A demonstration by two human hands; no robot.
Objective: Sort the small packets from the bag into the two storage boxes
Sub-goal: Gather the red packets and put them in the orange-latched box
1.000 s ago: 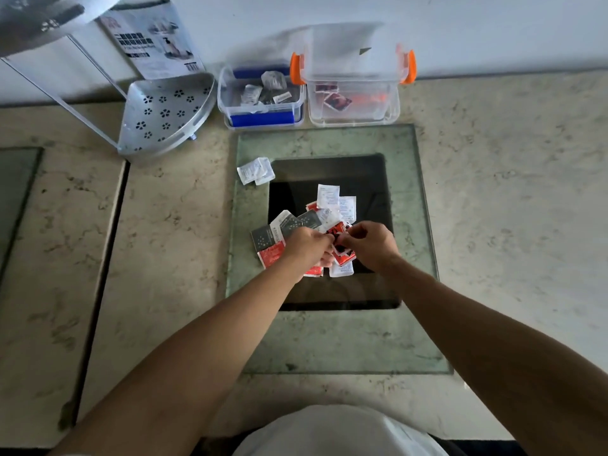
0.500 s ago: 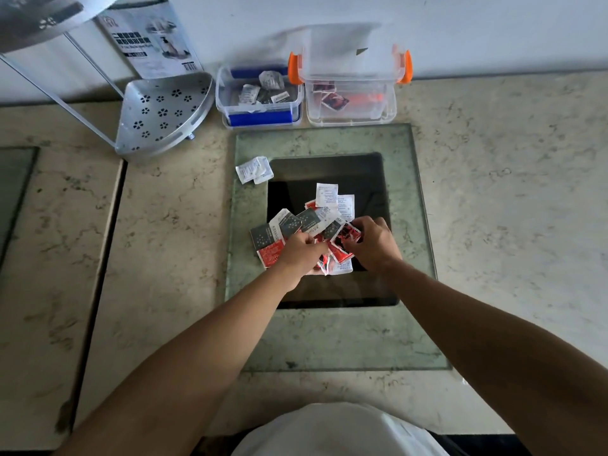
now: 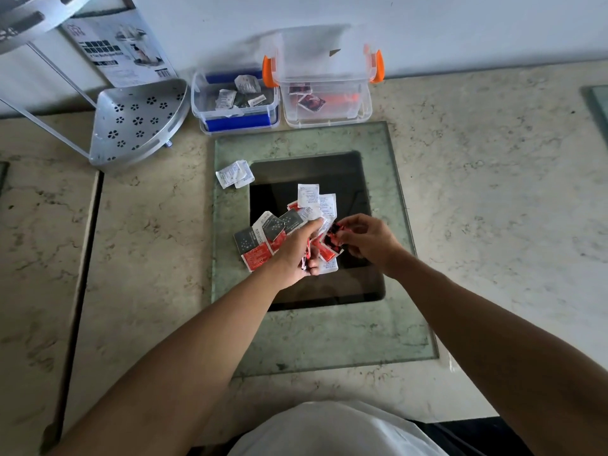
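A pile of small packets, white, grey and red, lies on the dark glass panel at the middle of the counter. My left hand rests on the pile with its fingers on a white packet. My right hand pinches a red and black packet just above the pile. At the back stand two clear storage boxes. The blue-latched box holds white and grey packets. The orange-latched box holds red packets, and its lid stands raised against the wall.
Two white packets lie apart at the panel's upper left corner. A perforated metal corner shelf and its printed card stand at the back left. A dark seam in the marble counter runs down the left side.
My right hand has lifted a red and black packet off the pile and moved slightly right. My left hand has reached forward over the pile.
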